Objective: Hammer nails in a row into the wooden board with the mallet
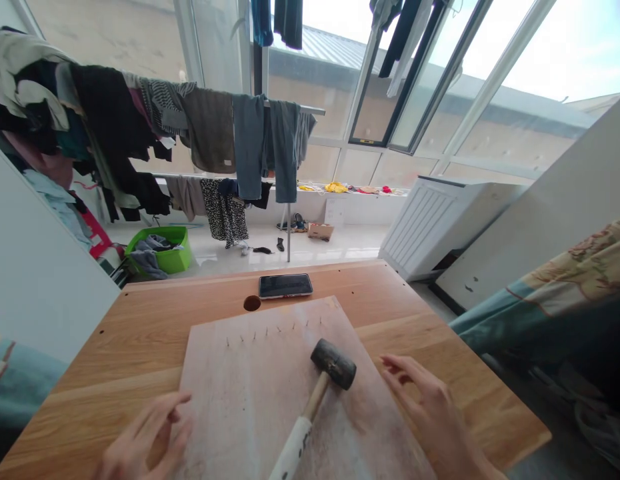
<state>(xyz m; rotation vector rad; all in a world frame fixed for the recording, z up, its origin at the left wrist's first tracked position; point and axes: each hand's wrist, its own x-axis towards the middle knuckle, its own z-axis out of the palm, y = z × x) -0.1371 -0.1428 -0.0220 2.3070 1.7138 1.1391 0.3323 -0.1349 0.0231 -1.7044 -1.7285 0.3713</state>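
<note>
A pale wooden board (pixel 225 400) lies on the table. Several nails (pixel 267 331) stand in a row near its far edge, some leaning. Across the board's right half rests a rubber mallet (pixel 333 364), black head pointing away and pale handle toward me; neither hand touches it. My left hand (pixel 147 437) is at the board's left edge with loosely bent fingers and thumb apart, holding nothing. Beside the right edge, my right hand (pixel 425 403) hovers or rests with fingers slightly curled and apart, also holding nothing. Whether either hand presses on the board, I cannot tell.
A phone (pixel 285 285) lies beyond the board, near a round hole (pixel 252 303) in the wooden table (pixel 405 313). Past the table stand a clothes-laden drying rack (pixel 289 230), a green basket (pixel 177 252) and a white cabinet-like unit (pixel 425 217). A curtain (pixel 555 287) hangs at right.
</note>
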